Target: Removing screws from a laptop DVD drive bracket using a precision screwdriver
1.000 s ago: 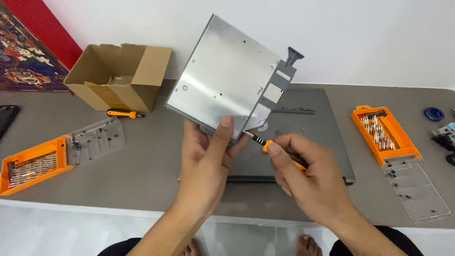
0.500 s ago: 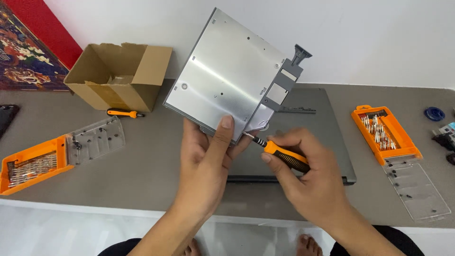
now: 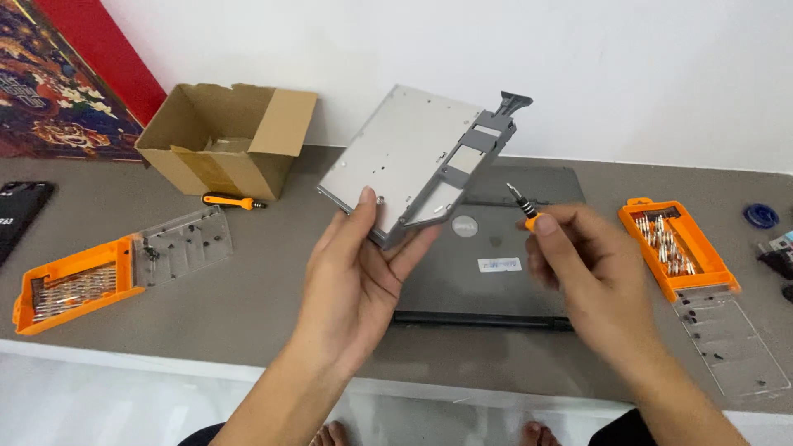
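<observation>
My left hand (image 3: 357,277) holds a flat silver drive unit (image 3: 405,153) by its lower corner, tilted up above the table, with a grey plastic bracket (image 3: 479,140) along its right edge. My right hand (image 3: 582,268) grips a small screwdriver (image 3: 522,208) with an orange handle; its tip points up and stands clear of the drive, to the right of it. Under both hands lies a closed dark grey laptop (image 3: 496,256) on the grey table (image 3: 248,289).
An open cardboard box (image 3: 223,136) stands at the back left, a second orange screwdriver (image 3: 234,201) in front of it. Orange bit cases with clear lids lie at left (image 3: 70,285) and right (image 3: 677,248). A black phone (image 3: 18,215) is at far left.
My right hand has pulled the screwdriver away from the drive's lower edge, to the right. The drive has been tilted and shifted slightly.
</observation>
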